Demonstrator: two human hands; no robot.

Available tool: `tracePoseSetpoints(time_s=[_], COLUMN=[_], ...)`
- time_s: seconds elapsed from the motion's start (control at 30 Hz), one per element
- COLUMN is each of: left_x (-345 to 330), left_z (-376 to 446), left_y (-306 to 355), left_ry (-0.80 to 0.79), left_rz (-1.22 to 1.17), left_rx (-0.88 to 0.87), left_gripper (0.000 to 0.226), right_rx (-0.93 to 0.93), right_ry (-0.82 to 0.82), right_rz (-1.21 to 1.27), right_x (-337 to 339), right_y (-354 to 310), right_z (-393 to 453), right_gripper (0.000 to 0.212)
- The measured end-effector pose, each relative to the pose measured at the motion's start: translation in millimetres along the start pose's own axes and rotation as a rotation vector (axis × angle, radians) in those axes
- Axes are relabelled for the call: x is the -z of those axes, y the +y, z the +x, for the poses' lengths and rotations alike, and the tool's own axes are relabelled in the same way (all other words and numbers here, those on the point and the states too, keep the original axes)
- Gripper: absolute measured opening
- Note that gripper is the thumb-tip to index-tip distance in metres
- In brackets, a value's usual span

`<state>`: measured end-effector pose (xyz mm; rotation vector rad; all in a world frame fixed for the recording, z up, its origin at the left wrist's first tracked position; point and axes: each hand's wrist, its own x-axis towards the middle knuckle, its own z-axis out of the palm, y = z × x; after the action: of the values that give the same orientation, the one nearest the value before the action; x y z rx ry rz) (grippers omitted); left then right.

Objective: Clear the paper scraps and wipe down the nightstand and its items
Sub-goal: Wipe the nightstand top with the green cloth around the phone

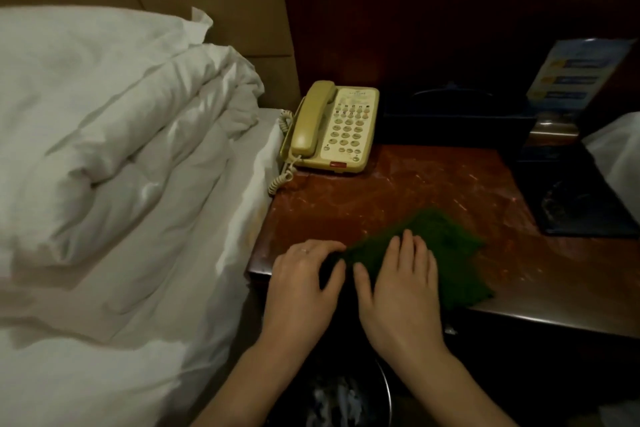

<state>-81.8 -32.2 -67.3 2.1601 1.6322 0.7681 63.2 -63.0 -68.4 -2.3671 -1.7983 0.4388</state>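
My left hand (pixel 306 274) and my right hand (pixel 401 284) are both down on the green cloth (pixel 433 253) at the near edge of the nightstand (pixel 433 184). The right hand lies flat on the cloth with its fingers spread a little. The left hand is curled at the cloth's left edge, with its fingertips on that edge. I cannot tell if it is pinching the cloth or just pushing on it.

I think I am in the wiping step now. I see no paper scraps on the brown top. There is white stuff in the bin (pixel 346 402) down by my arms, which could be the scraps, but it is too dark to be sure. The top looks streaky and dull.

Next I think the cloth needs to slide to the far side, toward the phone (pixel 334 126). The phone sits at the far left corner, just beside the bed (pixel 121 166). Its curly cord hangs by the edge, so I should go slowly there. The dark box (pixel 457 118) and the blue sign (pixel 581 73) at the far right need a wipe too.

The sign and the phone have writing on them, but it is too blurry for me to read.
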Motion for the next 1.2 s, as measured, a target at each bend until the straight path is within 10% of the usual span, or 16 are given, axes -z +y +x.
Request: tracePoseSetpoints(time_s=[0.27, 0.5, 0.83, 1.2], left_x=[11.4, 4.4, 17.9, 33.8], left_z=[14.6, 20.7, 24.5, 21.4], left_y=[-59.9, -71.1, -87.0, -60.0], left_ry=[0.084, -0.012, -0.036, 0.055], left_rz=[0.07, 0.238, 0.207, 0.18], left_rx=[0.061, 0.049, -0.02, 0.054], left_gripper=[0.036, 0.044, 0.038, 0.035], right_rx=[-0.102, 0.246, 0.179, 0.329], right_ry=[0.066, 0.047, -0.011, -0.043], right_rz=[0.001, -0.113, -0.241, 0.058], right_x=[-6.2, -28.6, 21.6, -25.1], right_y=[-0.7, -50.4, 87.6, -75.2], right_z=[69.8, 79.3, 67.4, 75.0], right_gripper=[0.086, 0.08, 0.091, 0.07])
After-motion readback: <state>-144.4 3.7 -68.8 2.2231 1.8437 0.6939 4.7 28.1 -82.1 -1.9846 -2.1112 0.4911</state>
